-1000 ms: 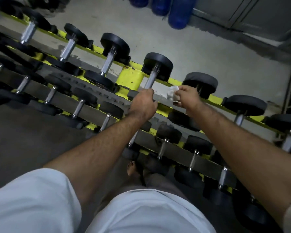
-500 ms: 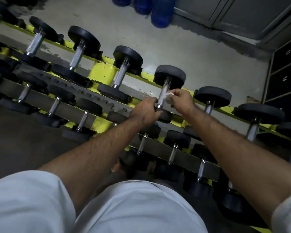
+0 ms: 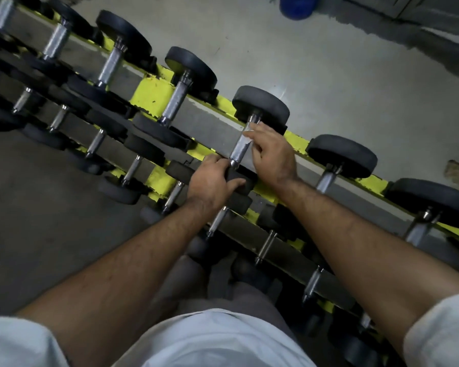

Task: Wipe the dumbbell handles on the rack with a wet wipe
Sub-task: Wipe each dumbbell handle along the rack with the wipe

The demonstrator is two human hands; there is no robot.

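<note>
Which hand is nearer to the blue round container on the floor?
Right. The right hand wipes the knurled steel handle, closer to the blue round container; the left hand holds the near black weight, farther.

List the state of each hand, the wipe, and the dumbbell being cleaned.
Left hand: grips the dumbbell's near head.
Right hand: presses the wipe against the handle.
Wet wipe: bunched under the right fingers, on the handle.
Dumbbell: resting on the top rack tier.

A blue jug [image 3: 298, 6] is standing on the grey floor [image 3: 329, 75], near a grey wall [image 3: 435, 9].
</note>
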